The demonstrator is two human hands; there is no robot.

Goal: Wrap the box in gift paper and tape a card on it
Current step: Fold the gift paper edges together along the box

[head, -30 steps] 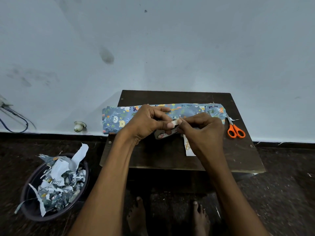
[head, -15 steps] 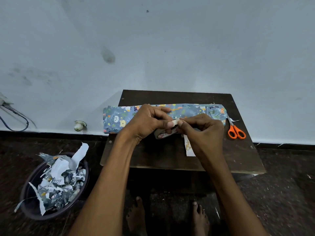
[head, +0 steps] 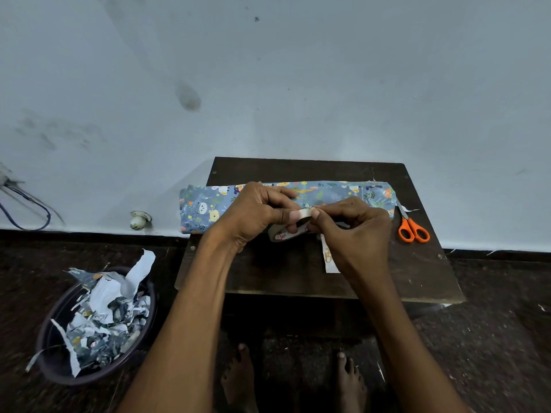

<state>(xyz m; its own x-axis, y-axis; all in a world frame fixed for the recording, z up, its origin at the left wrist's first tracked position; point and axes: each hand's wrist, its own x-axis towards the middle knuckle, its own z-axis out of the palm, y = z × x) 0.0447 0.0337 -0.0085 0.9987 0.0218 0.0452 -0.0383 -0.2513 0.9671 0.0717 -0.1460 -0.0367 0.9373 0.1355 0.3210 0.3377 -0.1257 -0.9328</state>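
A plain home room: scuffed painted wall (head: 268,84), dark floor (head: 492,338), low wooden table (head: 298,281), scrap-filled basin (head: 53,368).

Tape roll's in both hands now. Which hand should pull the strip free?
Probably the right hand: its fingertips pinch the tape end atop the tape roll, while the left hand grips the roll.

Left hand (head: 256,214) and right hand (head: 354,231) meet fingertip to fingertip, fingers curled.

left hand (head: 253,213) + right hand (head: 354,231) pinch tape roll (head: 287,232) | wrapped box (head: 328,193) behind | scissors (head: 413,229) right
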